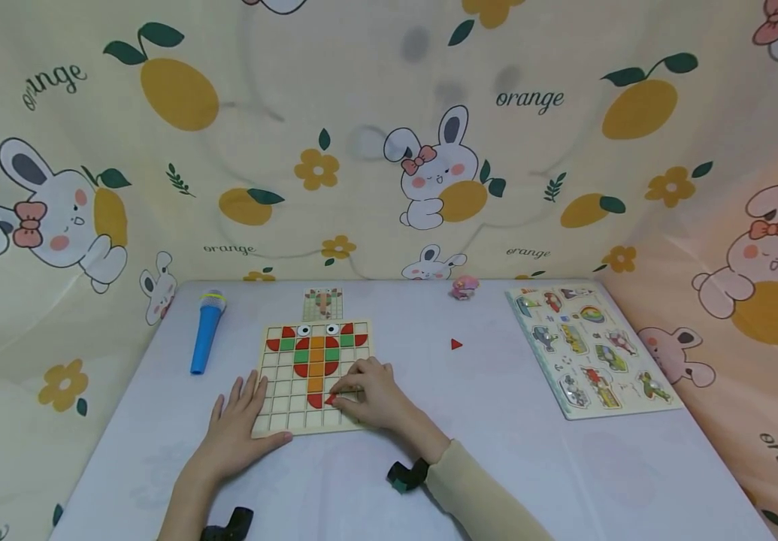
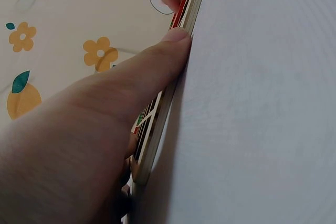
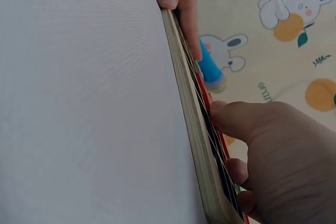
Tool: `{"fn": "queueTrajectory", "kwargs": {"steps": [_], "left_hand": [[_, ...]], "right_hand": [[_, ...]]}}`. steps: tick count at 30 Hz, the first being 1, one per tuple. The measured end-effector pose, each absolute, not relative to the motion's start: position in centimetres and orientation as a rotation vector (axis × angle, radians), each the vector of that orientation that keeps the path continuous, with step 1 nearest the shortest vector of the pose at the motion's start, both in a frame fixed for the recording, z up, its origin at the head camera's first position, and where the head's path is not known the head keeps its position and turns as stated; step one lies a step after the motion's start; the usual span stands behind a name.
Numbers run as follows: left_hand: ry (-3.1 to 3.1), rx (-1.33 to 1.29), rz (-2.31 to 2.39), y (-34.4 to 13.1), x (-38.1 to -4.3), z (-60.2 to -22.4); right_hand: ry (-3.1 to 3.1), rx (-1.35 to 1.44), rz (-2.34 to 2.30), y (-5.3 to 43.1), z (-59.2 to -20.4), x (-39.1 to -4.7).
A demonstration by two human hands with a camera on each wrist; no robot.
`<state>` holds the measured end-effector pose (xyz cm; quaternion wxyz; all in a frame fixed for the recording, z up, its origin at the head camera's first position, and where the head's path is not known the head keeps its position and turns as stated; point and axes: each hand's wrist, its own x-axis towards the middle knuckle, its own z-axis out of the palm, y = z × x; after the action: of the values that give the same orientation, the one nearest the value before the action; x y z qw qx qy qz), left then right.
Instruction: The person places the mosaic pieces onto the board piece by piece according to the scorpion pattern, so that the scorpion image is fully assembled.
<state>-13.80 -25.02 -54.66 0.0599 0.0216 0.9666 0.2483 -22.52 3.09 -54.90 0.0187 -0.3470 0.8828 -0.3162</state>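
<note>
A square wooden grid board (image 1: 280, 419) lies on the table, with red, green and orange pieces and two eye pieces set in its cells. My left hand (image 1: 236, 428) rests with spread fingers at the board's lower left, its thumb along the near edge (image 2: 170, 85). Over the lower right cells, my right hand (image 1: 375, 394) pinches a small red triangle piece (image 1: 330, 400) between thumb and index finger, beside a red rounded piece (image 1: 314, 401). In the right wrist view the thumb (image 3: 231, 119) is low against the board, and the triangle cannot be told apart there.
A loose red triangle (image 1: 456, 344) lies right of the board. Behind the board is a small pattern card (image 1: 323, 304). A blue toy microphone (image 1: 206, 334) lies left, a pink figurine (image 1: 464, 287) at the back, and a picture puzzle board (image 1: 594, 349) at right.
</note>
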Motion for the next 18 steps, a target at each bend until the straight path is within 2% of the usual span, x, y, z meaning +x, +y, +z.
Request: {"fn": "queueTrajectory", "kwargs": {"steps": [18], "left_hand": [[2.921,0.053,0.750,-25.02,-13.82,-54.68]], "right_hand": [[2.669,-1.043,-1.063,3.21,-55.02,-22.71]]}}
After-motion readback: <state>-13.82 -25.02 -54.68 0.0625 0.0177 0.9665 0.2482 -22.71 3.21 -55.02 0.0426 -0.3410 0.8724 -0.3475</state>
